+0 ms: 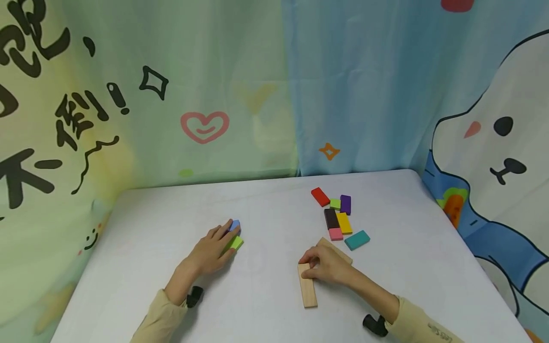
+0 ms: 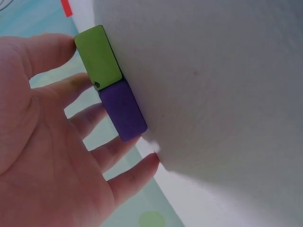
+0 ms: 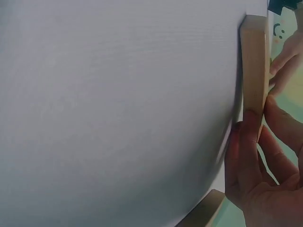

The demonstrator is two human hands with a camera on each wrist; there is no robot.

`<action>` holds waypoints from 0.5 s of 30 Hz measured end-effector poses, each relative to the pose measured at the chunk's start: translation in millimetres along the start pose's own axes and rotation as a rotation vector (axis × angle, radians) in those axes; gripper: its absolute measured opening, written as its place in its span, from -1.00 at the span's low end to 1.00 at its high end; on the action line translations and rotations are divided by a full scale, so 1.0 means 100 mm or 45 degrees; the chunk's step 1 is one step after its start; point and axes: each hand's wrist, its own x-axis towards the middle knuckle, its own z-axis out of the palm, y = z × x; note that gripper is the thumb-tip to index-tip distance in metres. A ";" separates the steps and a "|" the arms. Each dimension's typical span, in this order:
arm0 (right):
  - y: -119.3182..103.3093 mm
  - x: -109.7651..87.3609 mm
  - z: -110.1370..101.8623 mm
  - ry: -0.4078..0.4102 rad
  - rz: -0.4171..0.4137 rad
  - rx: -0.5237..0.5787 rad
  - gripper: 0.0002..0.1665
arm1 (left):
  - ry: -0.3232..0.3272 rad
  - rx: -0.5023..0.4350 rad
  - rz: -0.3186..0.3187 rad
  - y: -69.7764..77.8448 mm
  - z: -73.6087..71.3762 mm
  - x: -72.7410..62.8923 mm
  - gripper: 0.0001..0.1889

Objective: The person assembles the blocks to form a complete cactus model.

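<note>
My left hand spreads over a green block and a blue block laid end to end. Its fairly straight fingers touch the pair, with the thumb at the green block's outer end; in the left wrist view the blue one looks purple. Over on the right, my right hand pinches the far end of a plain wooden plank between thumb and fingers. In the right wrist view that plank extends beyond the fingertips. A second wooden plank lies slanted just behind this hand, partly covered by it.
Beyond the right hand, several coloured blocks lie grouped: red, purple, small green, black, yellow and pink. A teal block lies beside them. Printed curtains hang behind the white table.
</note>
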 end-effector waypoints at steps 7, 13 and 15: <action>-0.01 0.00 0.02 0.022 0.005 0.003 -0.75 | 0.016 0.005 0.021 -0.01 0.00 0.01 -0.43; -0.02 -0.02 0.04 0.037 0.047 -0.033 -0.75 | -0.021 -0.009 -0.004 0.00 0.00 0.02 -0.41; -0.02 -0.02 0.04 0.046 0.055 -0.043 -0.75 | -0.016 0.009 0.001 -0.01 0.01 0.02 -0.42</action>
